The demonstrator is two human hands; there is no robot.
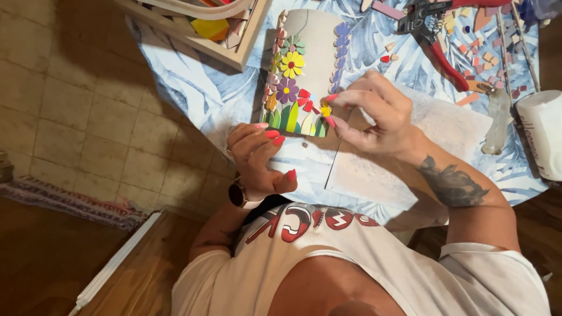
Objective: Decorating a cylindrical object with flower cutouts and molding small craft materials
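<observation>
**Hands working at the lower edge of a mosaic tile**

The right hand (pixel 374 114) is pinching a small yellow piece (pixel 325 109) between thumb and forefinger, the grip narrow and closed on it, just at the lower right part of the curved tile (pixel 313 52). The tile is lying on the blue leaf-patterned tablecloth (pixel 199 88), bearing coloured flowers and green blades along its near edge. The left hand (pixel 260 155) is resting just beside that near edge, its fingers curled and touching the tile's lower left corner, holding nothing that can be made out. A white sheet (pixel 374 175) is lying under the right wrist. Red-handled nippers (pixel 436 41) are sitting well apart at the top right among scattered fragments, near a white roll (pixel 541 131). A wooden tray (pixel 234 47) is standing at the top left.
</observation>
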